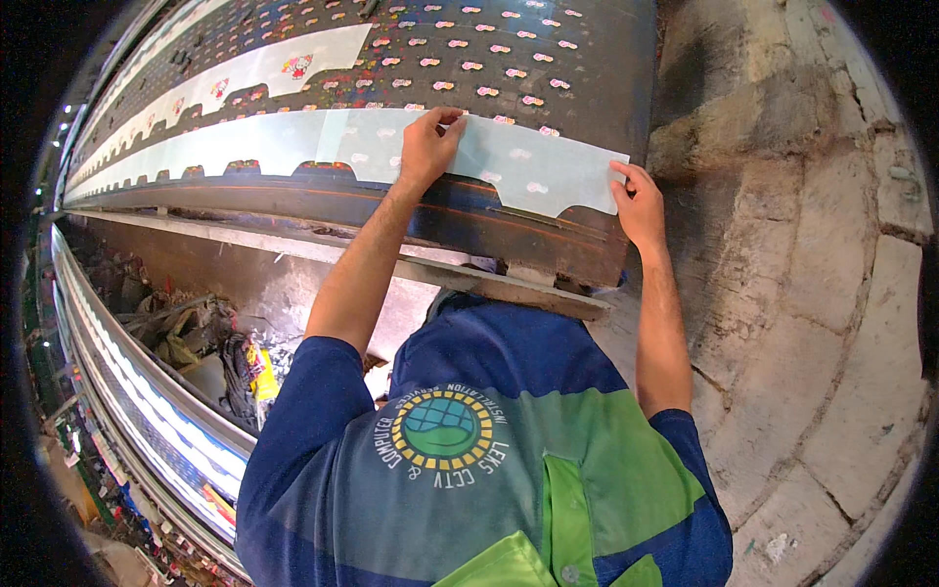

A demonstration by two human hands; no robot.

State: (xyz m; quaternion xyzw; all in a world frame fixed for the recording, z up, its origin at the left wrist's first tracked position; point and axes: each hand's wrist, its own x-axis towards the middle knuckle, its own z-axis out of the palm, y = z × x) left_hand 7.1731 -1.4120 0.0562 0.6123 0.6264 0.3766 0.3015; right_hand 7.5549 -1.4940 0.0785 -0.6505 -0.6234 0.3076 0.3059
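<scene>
A pale bluish, slightly see-through fabric piece [548,161] with a notched near edge lies along the front of a long dark table [616,68]. Small pink-and-white motifs on the table show faintly through it. My left hand [428,152] pinches its far edge between thumb and fingers. At its right end, close to the table's corner, my right hand [641,207] grips the edge with bent fingers. The piece's left end meets or overlaps a similar white piece [264,142]; which of the two I cannot tell.
Farther back lies another white strip [333,54] with small printed figures. A narrow ledge [469,279] runs below the table's near side. Dark rags [201,333] and a yellow packet [262,372] lie at lower left, beside a second long table [147,391]. Cracked concrete floor [802,293] extends rightward.
</scene>
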